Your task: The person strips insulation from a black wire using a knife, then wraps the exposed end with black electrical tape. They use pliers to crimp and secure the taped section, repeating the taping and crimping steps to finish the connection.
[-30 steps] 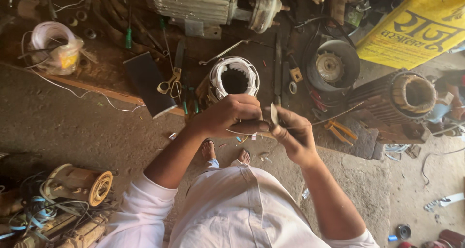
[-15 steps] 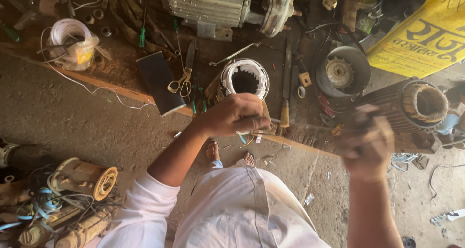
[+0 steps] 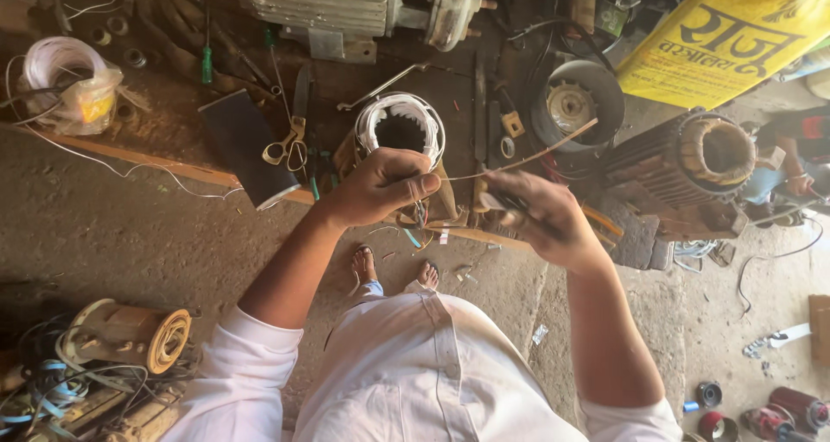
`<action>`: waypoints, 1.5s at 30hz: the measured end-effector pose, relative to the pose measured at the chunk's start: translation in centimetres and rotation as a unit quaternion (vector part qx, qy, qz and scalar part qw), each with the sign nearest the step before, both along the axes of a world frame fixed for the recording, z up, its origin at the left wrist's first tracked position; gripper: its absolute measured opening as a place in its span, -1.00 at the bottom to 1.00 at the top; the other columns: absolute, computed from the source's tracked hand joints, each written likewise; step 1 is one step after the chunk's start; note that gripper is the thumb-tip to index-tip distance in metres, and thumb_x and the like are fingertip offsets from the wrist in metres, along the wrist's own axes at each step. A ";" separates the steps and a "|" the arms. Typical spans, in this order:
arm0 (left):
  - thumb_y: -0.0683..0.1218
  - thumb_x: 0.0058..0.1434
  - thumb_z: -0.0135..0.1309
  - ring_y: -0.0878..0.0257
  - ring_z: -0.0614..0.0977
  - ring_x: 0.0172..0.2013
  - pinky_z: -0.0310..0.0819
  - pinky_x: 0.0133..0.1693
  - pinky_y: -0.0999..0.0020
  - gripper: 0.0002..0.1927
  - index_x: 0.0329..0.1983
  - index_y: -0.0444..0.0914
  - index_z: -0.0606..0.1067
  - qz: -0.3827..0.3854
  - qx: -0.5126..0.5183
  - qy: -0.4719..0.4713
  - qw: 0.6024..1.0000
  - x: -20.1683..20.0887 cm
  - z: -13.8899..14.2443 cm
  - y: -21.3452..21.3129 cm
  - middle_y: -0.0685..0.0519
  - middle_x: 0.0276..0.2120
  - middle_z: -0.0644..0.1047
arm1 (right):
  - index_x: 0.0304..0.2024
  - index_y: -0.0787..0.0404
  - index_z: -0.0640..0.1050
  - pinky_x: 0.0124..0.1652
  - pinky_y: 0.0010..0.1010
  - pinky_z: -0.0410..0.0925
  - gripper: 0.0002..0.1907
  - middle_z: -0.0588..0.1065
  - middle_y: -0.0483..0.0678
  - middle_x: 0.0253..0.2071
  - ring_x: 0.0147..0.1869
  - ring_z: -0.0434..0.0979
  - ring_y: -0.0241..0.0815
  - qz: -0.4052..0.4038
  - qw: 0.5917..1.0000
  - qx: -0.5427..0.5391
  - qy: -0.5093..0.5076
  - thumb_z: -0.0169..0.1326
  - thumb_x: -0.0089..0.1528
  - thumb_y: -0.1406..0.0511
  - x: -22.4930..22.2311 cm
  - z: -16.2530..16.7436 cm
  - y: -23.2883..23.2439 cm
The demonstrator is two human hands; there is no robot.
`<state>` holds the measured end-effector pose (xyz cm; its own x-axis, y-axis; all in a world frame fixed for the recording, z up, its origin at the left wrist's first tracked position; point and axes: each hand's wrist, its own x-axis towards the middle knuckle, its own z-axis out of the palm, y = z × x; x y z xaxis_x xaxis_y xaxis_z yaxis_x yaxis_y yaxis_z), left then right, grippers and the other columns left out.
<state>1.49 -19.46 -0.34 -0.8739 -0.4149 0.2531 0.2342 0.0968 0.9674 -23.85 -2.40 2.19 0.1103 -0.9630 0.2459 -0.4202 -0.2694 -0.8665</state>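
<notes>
thin wire [image 3: 536, 155] stretched between both hands at centre, running out toward 2 o'clock. left hand [image 3: 380, 187] pinched shut on its near end, right hand [image 3: 540, 217] closed around a dark tool, blurred. beyond at 12 o'clock, stator [image 3: 399, 131] with white windings; scissors [image 3: 290, 148] at 10 o'clock.

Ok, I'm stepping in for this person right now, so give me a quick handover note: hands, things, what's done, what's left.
Left hand: closed, pinching one end of a thin wire just in front of the stator.
Right hand: closed on a dark tool, blurred; the wire passes over it and points up to the right.
Stator stands on the wooden board, scissors to its left.
Done: white winding shows at the stator's top.
Left: the wire is loose, not yet in the stator.
</notes>
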 end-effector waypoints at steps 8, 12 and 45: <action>0.12 0.45 0.05 0.44 0.35 -0.41 0.24 -0.38 0.40 -0.57 -0.40 -0.29 0.49 -0.017 -0.003 -0.005 1.000 0.0 0.5 0.3 0.21 -0.50 0.35 | 0.24 0.34 0.48 -0.02 -0.43 0.45 -0.51 0.57 -0.01 -0.05 -0.01 0.60 -0.25 0.090 0.992 0.015 -0.084 0.23 0.30 0.29 2.0 2.2 -3.2; 0.13 0.46 0.03 0.43 0.48 -0.34 0.37 -0.31 0.43 -0.59 -0.21 -0.32 0.58 -0.038 0.002 0.021 0.999 0.1 0.8 0.4 0.16 -0.39 0.51 | 0.21 0.30 0.55 -0.07 -0.44 0.40 -0.56 0.55 -0.04 -0.11 -0.07 0.54 -0.27 0.083 0.990 0.025 -0.108 0.26 0.29 0.32 2.6 1.5 -3.3; -0.01 0.30 0.17 0.37 0.62 -0.49 0.50 -0.47 0.40 -0.80 -0.19 -0.25 0.59 0.089 0.017 -0.148 0.985 -3.9 7.6 5.2 0.12 -0.40 0.61 | -0.07 0.33 0.57 -0.26 -0.53 0.19 -0.82 0.51 -0.05 -0.25 -0.27 0.33 -0.36 -0.173 0.924 -0.019 -0.341 0.20 0.40 0.30 1.9 1.4 1.3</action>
<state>-2.36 -14.25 7.22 -0.8194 -0.5728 -0.0193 -0.0767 0.0763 0.9941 -21.96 -1.13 3.57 -0.3955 -0.9010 0.1785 0.1541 -0.2567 -0.9541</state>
